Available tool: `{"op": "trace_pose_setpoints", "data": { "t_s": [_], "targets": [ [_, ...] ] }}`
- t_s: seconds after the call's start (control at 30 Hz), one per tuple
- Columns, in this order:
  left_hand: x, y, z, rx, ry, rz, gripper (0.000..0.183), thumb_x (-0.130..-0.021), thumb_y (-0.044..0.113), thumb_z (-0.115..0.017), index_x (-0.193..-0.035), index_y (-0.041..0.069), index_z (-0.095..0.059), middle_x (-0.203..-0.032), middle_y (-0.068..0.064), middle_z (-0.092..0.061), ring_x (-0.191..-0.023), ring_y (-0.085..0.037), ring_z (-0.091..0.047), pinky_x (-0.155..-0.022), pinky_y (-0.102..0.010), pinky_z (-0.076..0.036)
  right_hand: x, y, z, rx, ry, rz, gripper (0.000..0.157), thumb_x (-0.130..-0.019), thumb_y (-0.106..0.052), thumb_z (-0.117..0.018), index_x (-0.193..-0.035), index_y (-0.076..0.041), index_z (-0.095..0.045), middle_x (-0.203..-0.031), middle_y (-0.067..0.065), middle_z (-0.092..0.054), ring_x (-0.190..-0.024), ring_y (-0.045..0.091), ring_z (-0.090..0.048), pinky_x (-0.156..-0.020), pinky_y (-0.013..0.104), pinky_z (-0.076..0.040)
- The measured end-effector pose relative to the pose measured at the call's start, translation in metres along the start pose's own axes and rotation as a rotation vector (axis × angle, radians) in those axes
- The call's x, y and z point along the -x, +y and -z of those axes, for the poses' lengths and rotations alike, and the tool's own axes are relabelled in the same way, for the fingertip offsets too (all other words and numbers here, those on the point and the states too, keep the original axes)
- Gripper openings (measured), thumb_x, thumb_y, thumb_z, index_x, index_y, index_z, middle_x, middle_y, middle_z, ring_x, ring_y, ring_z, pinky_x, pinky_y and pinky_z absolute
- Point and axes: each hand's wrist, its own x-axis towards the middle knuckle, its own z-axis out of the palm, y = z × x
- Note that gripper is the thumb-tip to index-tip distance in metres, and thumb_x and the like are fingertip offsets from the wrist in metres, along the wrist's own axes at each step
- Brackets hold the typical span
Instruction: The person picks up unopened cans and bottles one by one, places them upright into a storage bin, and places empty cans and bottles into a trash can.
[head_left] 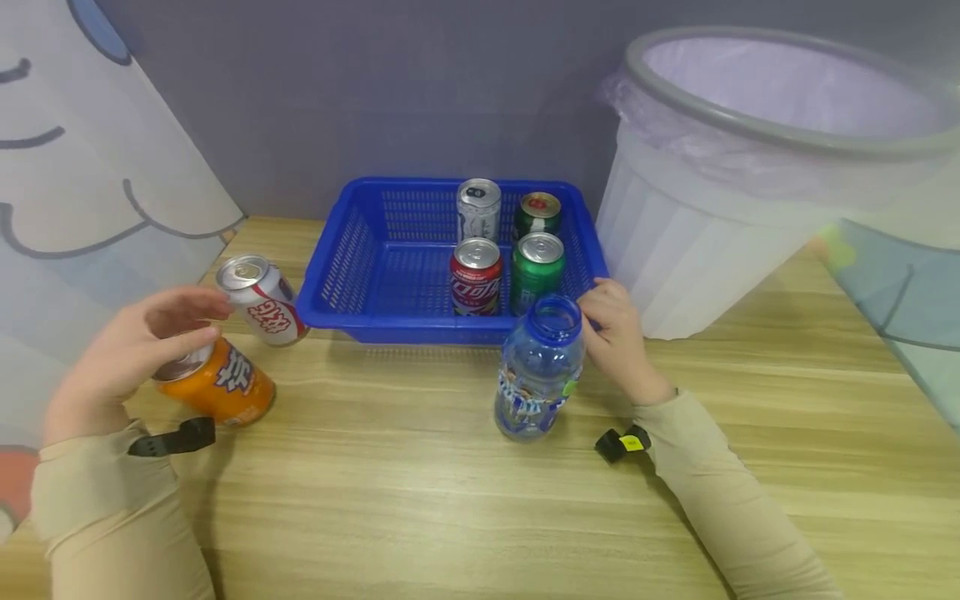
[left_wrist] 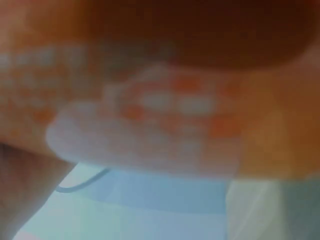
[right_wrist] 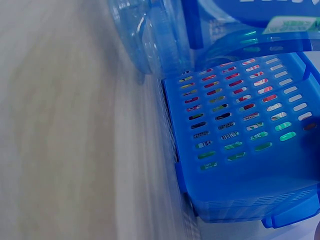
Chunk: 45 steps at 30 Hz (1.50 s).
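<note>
Curving over the top of the orange can (head_left: 234, 387), the left hand (head_left: 127, 343) has its thumb and fingers spread apart; no firm hold shows. That can stands on the bench (head_left: 360, 500), near a white can (head_left: 266, 312) beside the blue basket (head_left: 397, 327). A low sweep of those fingers could knock the white can over, and a grip catching only the orange can's top edge might let it slip or tip. The right hand (head_left: 618, 340) is curled at the basket's front right corner, behind the clear bottle (head_left: 536, 383); I cannot tell whether it pinches the rim or touches the bottle. Uncapped and tall, the bottle would probably topple if the basket were pulled forward.

As for lettering, the orange can bears white characters on dark blue, probably 芬达 (Fanta). The white can carries red characters I cannot read surely. Inside the basket, the red can (head_left: 476, 285) shows white characters, apparently starting 可口; the green can's (head_left: 536, 279) print is too small. Striped figures band the bottle.
</note>
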Motion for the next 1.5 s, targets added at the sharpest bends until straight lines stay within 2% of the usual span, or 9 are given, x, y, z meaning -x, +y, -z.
{"op": "trace_pose_setpoints", "data": {
  "t_s": [0.1, 0.3, 0.47, 0.67, 0.87, 0.97, 1.1, 1.33, 1.5],
  "targets": [
    [0.000, -0.006, -0.001, 0.073, -0.047, -0.059, 0.043, -0.093, -0.003, -0.049, -0.126, 0.024, -0.051, -0.116, 0.024, -0.057, -0.104, 0.011, -0.051, -0.077, -0.006, -0.041, 0.000, 0.000, 0.000, 0.000, 0.003, -0.001, 0.055, -0.099, -0.037, -0.044, -0.059, -0.002, -0.053, -0.062, 0.011, -0.059, -0.068, 0.029, -0.050, -0.097, 0.039, -0.036],
    [0.003, -0.014, 0.000, 0.291, -0.111, -0.140, 0.041, -0.092, -0.008, -0.042, -0.129, 0.008, -0.051, -0.122, 0.008, -0.060, -0.109, -0.001, -0.054, -0.080, -0.012, -0.045, 0.000, 0.001, 0.001, 0.014, 0.006, 0.002, 0.054, -0.099, -0.037, -0.044, -0.060, -0.002, -0.053, -0.063, 0.012, -0.060, -0.069, 0.029, -0.050, -0.097, 0.041, -0.036],
    [0.006, -0.022, 0.002, 0.326, -0.179, -0.144, 0.038, -0.092, -0.005, -0.044, -0.129, 0.000, -0.049, -0.123, -0.001, -0.059, -0.110, -0.008, -0.054, -0.081, -0.018, -0.047, -0.001, 0.000, 0.001, 0.012, 0.002, -0.006, 0.054, -0.099, -0.037, -0.044, -0.060, -0.002, -0.054, -0.063, 0.012, -0.060, -0.070, 0.029, -0.050, -0.097, 0.040, -0.036],
    [0.006, -0.036, 0.001, 0.560, -0.294, -0.213, 0.043, -0.089, -0.006, -0.046, -0.132, -0.010, -0.042, -0.127, -0.015, -0.055, -0.111, -0.020, -0.057, -0.082, -0.027, -0.052, -0.002, 0.001, 0.001, 0.009, 0.008, 0.001, 0.054, -0.099, -0.038, -0.044, -0.060, -0.001, -0.054, -0.062, 0.012, -0.059, -0.069, 0.029, -0.050, -0.096, 0.042, -0.037],
    [0.005, -0.043, 0.000, 0.690, -0.393, -0.298, 0.046, -0.091, -0.003, -0.050, -0.134, -0.012, -0.037, -0.132, -0.020, -0.052, -0.118, -0.023, -0.054, -0.089, -0.028, -0.050, -0.003, 0.000, 0.001, 0.007, 0.000, -0.010, 0.055, -0.099, -0.039, -0.045, -0.060, -0.001, -0.055, -0.063, 0.013, -0.060, -0.070, 0.030, -0.050, -0.098, 0.041, -0.035],
    [0.002, -0.045, -0.002, 0.730, -0.439, -0.364, 0.050, -0.090, -0.002, -0.054, -0.135, -0.014, -0.034, -0.135, -0.022, -0.048, -0.122, -0.025, -0.051, -0.093, -0.028, -0.048, -0.003, 0.001, 0.001, 0.003, 0.002, -0.010, 0.055, -0.099, -0.039, -0.045, -0.060, -0.002, -0.055, -0.063, 0.013, -0.060, -0.070, 0.030, -0.050, -0.098, 0.041, -0.035],
    [0.002, -0.045, -0.003, 0.731, -0.462, -0.390, 0.053, -0.088, -0.006, -0.055, -0.135, -0.014, -0.032, -0.138, -0.022, -0.045, -0.125, -0.025, -0.049, -0.095, -0.027, -0.046, -0.003, 0.001, 0.001, -0.002, 0.006, -0.010, 0.054, -0.099, -0.038, -0.045, -0.060, -0.002, -0.055, -0.063, 0.012, -0.060, -0.069, 0.030, -0.050, -0.097, 0.040, -0.035],
    [0.004, -0.043, -0.003, 0.740, -0.448, -0.320, 0.048, -0.087, -0.011, -0.055, -0.132, -0.009, -0.040, -0.134, -0.016, -0.052, -0.122, -0.021, -0.053, -0.093, -0.027, -0.048, -0.003, -0.001, 0.001, -0.004, 0.005, -0.012, 0.055, -0.098, -0.038, -0.046, -0.059, -0.001, -0.056, -0.063, 0.013, -0.060, -0.069, 0.029, -0.050, -0.098, 0.037, -0.035],
    [0.004, -0.046, -0.005, 0.763, -0.433, -0.325, 0.046, -0.086, -0.015, -0.052, -0.130, -0.008, -0.044, -0.131, -0.017, -0.056, -0.119, -0.022, -0.056, -0.091, -0.027, -0.049, -0.002, -0.002, 0.001, -0.007, 0.004, -0.011, 0.055, -0.098, -0.039, -0.045, -0.060, -0.001, -0.057, -0.064, 0.013, -0.061, -0.069, 0.029, -0.051, -0.099, 0.035, -0.035]
  ]
}}
